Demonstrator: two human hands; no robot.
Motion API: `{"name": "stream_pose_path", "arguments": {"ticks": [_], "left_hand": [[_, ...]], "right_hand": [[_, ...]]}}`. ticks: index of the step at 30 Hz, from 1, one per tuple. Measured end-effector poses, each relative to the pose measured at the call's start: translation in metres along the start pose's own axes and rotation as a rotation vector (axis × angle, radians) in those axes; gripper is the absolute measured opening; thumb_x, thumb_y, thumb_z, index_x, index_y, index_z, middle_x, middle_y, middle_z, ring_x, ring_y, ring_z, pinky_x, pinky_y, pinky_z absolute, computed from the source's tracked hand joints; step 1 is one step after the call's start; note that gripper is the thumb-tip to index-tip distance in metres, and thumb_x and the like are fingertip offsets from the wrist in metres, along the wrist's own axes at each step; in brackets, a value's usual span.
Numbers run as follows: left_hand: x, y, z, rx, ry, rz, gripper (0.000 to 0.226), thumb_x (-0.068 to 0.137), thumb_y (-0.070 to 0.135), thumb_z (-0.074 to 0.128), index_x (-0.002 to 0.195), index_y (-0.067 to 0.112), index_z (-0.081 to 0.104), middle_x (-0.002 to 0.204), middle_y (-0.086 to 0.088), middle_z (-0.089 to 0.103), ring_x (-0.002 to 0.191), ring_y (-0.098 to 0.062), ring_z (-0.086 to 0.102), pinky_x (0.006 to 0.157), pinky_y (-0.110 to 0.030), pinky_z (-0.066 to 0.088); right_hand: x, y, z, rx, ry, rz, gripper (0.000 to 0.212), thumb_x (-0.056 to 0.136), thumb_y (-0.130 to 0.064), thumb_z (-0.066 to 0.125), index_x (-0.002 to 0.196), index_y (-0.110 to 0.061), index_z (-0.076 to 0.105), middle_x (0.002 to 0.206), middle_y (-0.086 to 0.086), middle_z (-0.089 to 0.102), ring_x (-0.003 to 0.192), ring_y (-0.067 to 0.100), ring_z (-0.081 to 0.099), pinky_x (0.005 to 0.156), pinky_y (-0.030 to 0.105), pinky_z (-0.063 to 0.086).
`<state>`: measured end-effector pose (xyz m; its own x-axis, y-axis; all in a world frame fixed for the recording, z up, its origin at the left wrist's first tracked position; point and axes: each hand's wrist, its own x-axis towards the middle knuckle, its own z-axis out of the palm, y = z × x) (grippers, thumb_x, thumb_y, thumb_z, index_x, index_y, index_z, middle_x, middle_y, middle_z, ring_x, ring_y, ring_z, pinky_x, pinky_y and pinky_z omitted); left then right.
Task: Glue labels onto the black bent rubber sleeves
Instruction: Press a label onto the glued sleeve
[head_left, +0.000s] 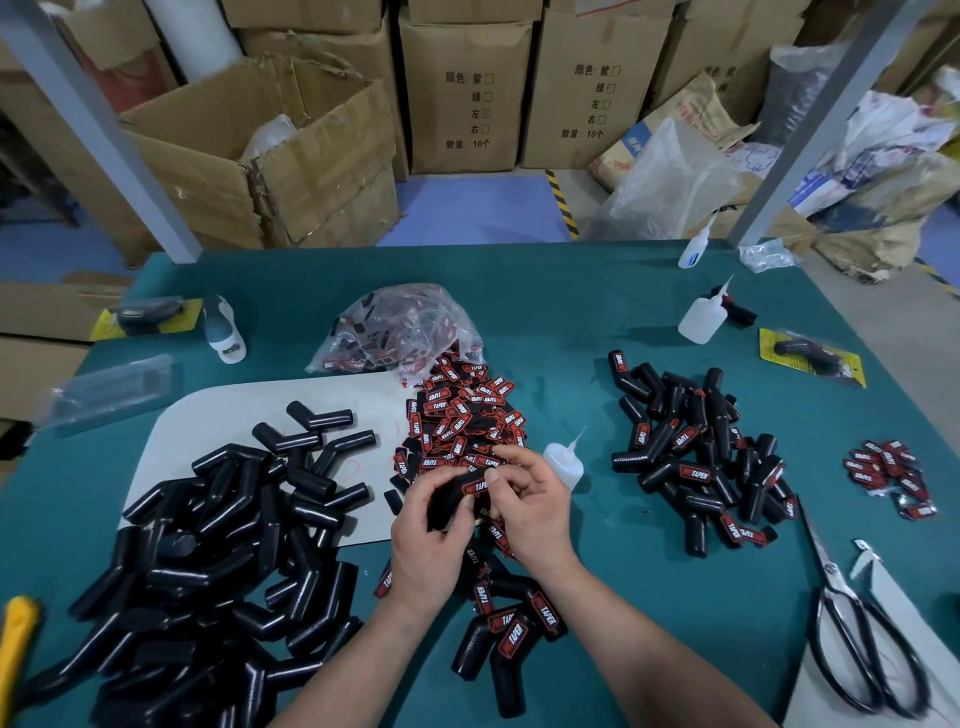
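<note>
- A sleeve (445, 505) is gripped in the left hand (428, 540), to be kept steady.
- Its label (476, 487), at 1 o'clock on it, is pinched by the right hand (537, 519), probably to seat it.

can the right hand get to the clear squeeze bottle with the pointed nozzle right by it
Probably yes: the clear squeeze bottle sits beyond the right hand with nothing between them, but that hand pinches the red-and-black label on the black bent rubber sleeve and would have to let go.
</note>
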<state>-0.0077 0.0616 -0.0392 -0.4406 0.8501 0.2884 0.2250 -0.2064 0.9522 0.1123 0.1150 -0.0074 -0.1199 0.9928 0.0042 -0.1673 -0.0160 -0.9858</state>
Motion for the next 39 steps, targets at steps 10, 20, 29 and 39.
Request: {"name": "stream_pose_path", "arguments": {"ticks": [10, 20, 29, 39], "left_hand": [[0.002, 0.003, 0.000, 0.089, 0.016, 0.044, 0.014, 0.092, 0.024, 0.065, 0.104, 0.027, 0.072, 0.114, 0.014, 0.069, 0.111, -0.016, 0.067, 0.098, -0.020, 0.049], [0.004, 0.007, 0.000, 0.015, 0.042, -0.010, 0.023, 0.091, 0.025, 0.063, 0.105, 0.042, 0.069, 0.111, 0.014, 0.071, 0.111, -0.018, 0.068, 0.099, -0.023, 0.050], [0.002, 0.007, -0.001, -0.005, 0.031, -0.043, 0.018, 0.092, 0.024, 0.062, 0.104, 0.035, 0.069, 0.114, 0.009, 0.071, 0.114, -0.022, 0.067, 0.100, -0.029, 0.051], [0.002, 0.011, 0.000, -0.021, 0.077, -0.223, 0.040, 0.092, -0.010, 0.066, 0.099, 0.029, 0.071, 0.106, 0.009, 0.074, 0.104, -0.011, 0.069, 0.096, -0.030, 0.055]], "right_hand": [[0.002, 0.001, -0.001, -0.041, -0.050, -0.009, 0.026, 0.088, -0.020, 0.064, 0.107, -0.037, 0.069, 0.060, 0.001, 0.062, 0.052, 0.012, 0.052, 0.058, 0.024, 0.048], [0.000, 0.004, 0.001, -0.138, -0.126, -0.039, 0.042, 0.078, -0.023, 0.074, 0.113, -0.046, 0.066, 0.083, -0.004, 0.070, 0.069, 0.009, 0.055, 0.069, 0.019, 0.049], [0.002, 0.003, -0.002, -0.206, -0.143, -0.055, 0.044, 0.076, -0.029, 0.076, 0.113, -0.049, 0.065, 0.080, -0.009, 0.062, 0.063, 0.010, 0.049, 0.063, 0.021, 0.047], [0.003, 0.003, -0.001, -0.270, -0.152, -0.046, 0.044, 0.080, -0.023, 0.074, 0.110, -0.053, 0.065, 0.074, -0.010, 0.056, 0.065, 0.010, 0.047, 0.065, 0.022, 0.047]]}}
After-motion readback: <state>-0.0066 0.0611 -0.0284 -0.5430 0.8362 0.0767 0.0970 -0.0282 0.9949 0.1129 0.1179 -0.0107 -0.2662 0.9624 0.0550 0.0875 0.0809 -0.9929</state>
